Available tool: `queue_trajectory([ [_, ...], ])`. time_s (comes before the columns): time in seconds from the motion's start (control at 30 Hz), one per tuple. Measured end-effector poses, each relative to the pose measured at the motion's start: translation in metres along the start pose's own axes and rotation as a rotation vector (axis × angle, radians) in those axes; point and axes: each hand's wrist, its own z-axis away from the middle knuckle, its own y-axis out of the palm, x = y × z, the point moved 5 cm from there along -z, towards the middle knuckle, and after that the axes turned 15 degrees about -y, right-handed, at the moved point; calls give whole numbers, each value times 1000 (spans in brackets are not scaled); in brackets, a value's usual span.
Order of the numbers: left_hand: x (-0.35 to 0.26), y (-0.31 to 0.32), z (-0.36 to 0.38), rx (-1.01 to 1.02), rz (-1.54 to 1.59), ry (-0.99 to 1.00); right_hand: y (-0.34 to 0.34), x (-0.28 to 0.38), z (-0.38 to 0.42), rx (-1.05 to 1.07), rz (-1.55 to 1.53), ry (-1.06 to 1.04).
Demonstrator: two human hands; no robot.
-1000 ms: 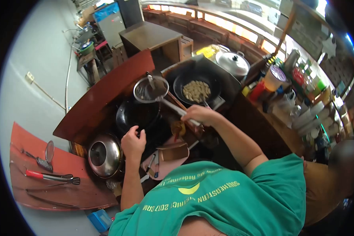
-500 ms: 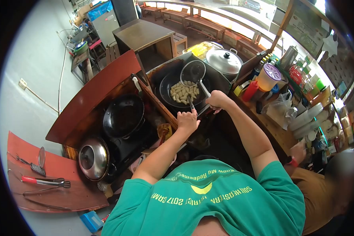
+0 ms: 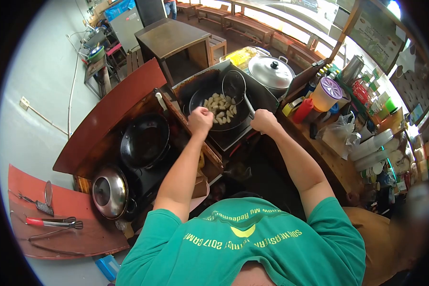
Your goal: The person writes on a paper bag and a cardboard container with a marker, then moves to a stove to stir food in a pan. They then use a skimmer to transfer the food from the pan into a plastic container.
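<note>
A dark wok (image 3: 195,101) holds pale, chunky pieces of food (image 3: 220,106) in its middle. My right hand (image 3: 263,121) is closed round the light handle of a round mesh strainer (image 3: 233,85), whose head is over the wok's right side. At the wok's left rim is my left hand (image 3: 200,118), fingers curled together; what they hold, if anything, is hidden.
A lidded silver pot (image 3: 271,74) and a yellow-filled tray (image 3: 241,57) stand behind the wok. Left are an empty black wok (image 3: 144,140) and a domed lid (image 3: 109,191). A counter with a red bottle (image 3: 302,110) and a co-worker's brown sleeve (image 3: 367,238) are right.
My left hand has moved left from the wok's front, away from the utensil it was touching there. The strainer has tilted more upright, and the food pieces have shifted in the wok.
</note>
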Motion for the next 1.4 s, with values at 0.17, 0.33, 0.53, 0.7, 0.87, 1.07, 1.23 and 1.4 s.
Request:
queue_trajectory([
  [0.17,7,-7,-43,-56,-26,138,-9,7,-3,-33,166,-35],
  [0.33,-19,-51,-29,-100,-111,391,-5,-4,-16,-77,257,-53],
  [0.53,-20,-87,-25,-157,-175,585,4,-2,-14,-44,400,-104],
  [0.7,11,-82,-24,-154,-269,492,16,7,-4,41,459,-138],
  [0.87,37,-80,-30,-82,-318,209,21,9,7,12,364,-128],
  [1.07,60,-76,-27,130,-62,-6,15,14,17,77,251,-99],
  [1.23,70,-58,-19,308,245,-309,12,12,16,160,184,-52],
  [1.4,71,-63,-15,362,538,-417,2,2,10,196,70,9],
])
